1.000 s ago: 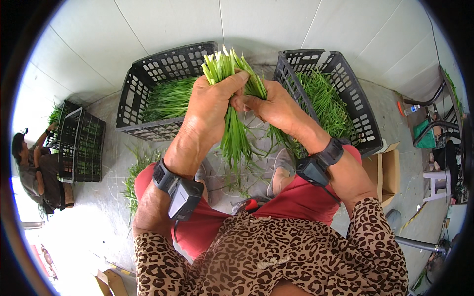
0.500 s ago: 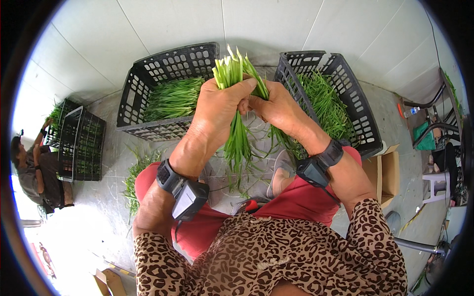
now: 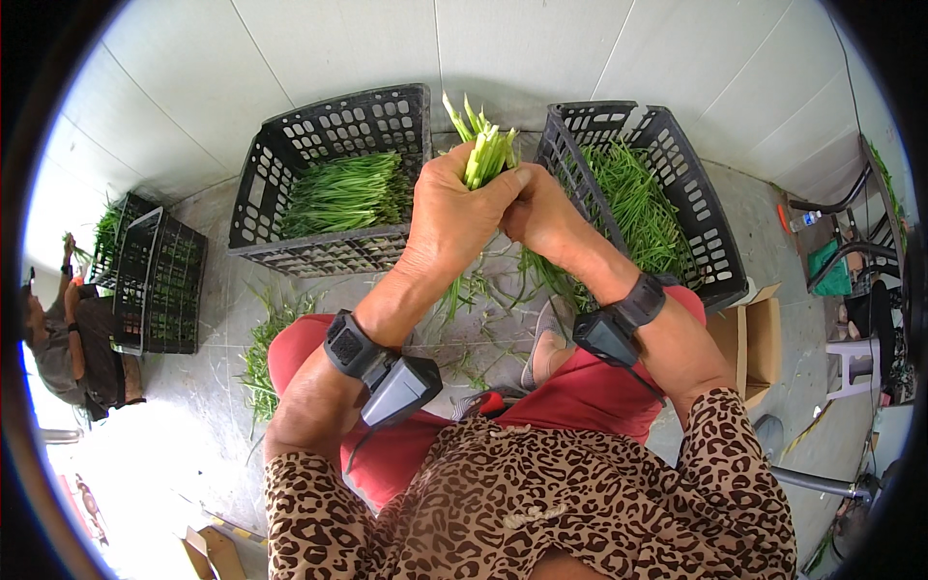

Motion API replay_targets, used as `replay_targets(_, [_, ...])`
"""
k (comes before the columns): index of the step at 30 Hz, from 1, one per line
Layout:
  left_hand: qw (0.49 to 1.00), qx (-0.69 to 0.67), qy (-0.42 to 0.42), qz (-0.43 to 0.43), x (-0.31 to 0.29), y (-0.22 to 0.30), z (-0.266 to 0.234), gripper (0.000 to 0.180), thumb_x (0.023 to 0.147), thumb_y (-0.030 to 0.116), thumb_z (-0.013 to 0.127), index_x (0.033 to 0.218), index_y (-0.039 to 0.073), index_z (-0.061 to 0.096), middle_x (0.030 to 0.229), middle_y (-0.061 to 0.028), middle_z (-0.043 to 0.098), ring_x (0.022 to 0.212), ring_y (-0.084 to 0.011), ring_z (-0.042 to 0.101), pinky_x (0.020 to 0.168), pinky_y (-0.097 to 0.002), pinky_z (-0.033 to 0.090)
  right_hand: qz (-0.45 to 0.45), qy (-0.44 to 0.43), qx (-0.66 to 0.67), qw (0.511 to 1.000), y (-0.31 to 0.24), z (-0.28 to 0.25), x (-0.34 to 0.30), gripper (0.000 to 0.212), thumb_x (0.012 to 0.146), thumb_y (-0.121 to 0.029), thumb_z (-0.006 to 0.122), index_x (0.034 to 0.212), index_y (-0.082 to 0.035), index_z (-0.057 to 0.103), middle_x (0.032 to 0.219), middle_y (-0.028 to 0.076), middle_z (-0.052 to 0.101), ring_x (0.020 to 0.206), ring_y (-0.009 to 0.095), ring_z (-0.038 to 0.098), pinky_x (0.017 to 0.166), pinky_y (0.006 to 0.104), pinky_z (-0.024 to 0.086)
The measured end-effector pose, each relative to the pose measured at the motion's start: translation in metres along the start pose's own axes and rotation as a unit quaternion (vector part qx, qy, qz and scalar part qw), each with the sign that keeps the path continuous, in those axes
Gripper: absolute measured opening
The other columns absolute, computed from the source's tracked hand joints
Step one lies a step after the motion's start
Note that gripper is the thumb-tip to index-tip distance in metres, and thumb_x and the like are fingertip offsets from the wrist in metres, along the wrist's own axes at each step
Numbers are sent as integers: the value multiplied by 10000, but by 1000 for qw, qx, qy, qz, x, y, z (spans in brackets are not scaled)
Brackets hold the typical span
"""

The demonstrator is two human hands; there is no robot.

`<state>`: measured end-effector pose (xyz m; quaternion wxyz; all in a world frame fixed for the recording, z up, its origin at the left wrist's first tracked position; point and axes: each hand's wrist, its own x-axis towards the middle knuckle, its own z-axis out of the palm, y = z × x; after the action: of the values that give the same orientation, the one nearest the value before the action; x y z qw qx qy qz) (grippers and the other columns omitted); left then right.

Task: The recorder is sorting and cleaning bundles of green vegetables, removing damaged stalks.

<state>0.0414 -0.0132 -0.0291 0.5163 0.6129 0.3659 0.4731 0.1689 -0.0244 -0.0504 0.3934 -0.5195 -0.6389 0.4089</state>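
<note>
My left hand (image 3: 451, 206) is closed around a bunch of leafy green stalks (image 3: 491, 159), their pale cut ends pointing up and away from me. My right hand (image 3: 543, 215) presses against it from the other side, its fingers curled in at the bunch and partly hidden behind the left thumb. A few stalks with pointed tips lean to the left above the rest. Below the hands, narrow leaves hang down, mostly covered by the left wrist. Both hands are held up between two black crates.
The left black crate (image 3: 319, 246) holds neatly laid greens (image 3: 348, 193); the right one (image 3: 710, 227) holds looser greens (image 3: 633, 203). Loose leaves (image 3: 266, 358) lie on the floor by my left knee. A cardboard box (image 3: 762, 343) stands at right. Another person (image 3: 82, 338) sits far left by stacked crates (image 3: 164, 280).
My left hand has moved right and closer to the right hand, bringing its stalks against the others. The cut ends now sit tighter together and lower.
</note>
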Motion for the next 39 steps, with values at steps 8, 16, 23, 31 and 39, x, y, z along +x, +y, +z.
replay_targets(8, [1000, 8, 10, -8, 0, 11, -7, 93, 821, 86, 622, 801, 1, 589, 666, 24, 558, 611, -34, 473, 515, -223, 409, 5, 2, 11, 1000, -2, 3, 5, 182, 741, 26, 563, 920, 13, 597, 760, 120, 651, 708, 138, 575, 642, 330, 461])
replay_targets(16, [993, -74, 80, 54, 2, 42, -26, 61, 844, 80, 619, 801, 40, 604, 641, 34, 541, 531, -43, 457, 467, -199, 348, -1, 18, 58, 998, -20, -2, 11, 139, 830, -97, 575, 922, 7, 590, 713, 82, 611, 662, 155, 555, 638, 323, 445])
replay_targets(23, [965, -175, 149, 122, 13, 72, -60, 75, 856, 64, 602, 800, 55, 551, 588, 6, 464, 507, -88, 381, 492, -241, 341, -26, 73, 45, 996, -15, -28, 17, 152, 827, -96, 581, 935, 10, 591, 708, 78, 612, 599, 150, 555, 575, 325, 446])
replay_targets(31, [955, -244, 147, 84, 5, 80, -107, 153, 910, 152, 565, 812, 56, 497, 637, 13, 385, 580, -98, 333, 562, -258, 323, 9, 169, 380, 909, -13, -64, 31, 159, 841, -49, 560, 971, 43, 557, 734, 88, 590, 495, 87, 466, 432, 241, 380])
replay_targets(39, [951, -252, 174, 30, 15, 68, -117, 143, 898, 159, 586, 829, 66, 502, 639, 22, 399, 555, -89, 348, 541, -258, 341, -50, 206, 546, 811, 17, -117, 24, 189, 863, -73, 560, 1024, 24, 550, 840, 69, 582, 612, 91, 483, 558, 256, 412])
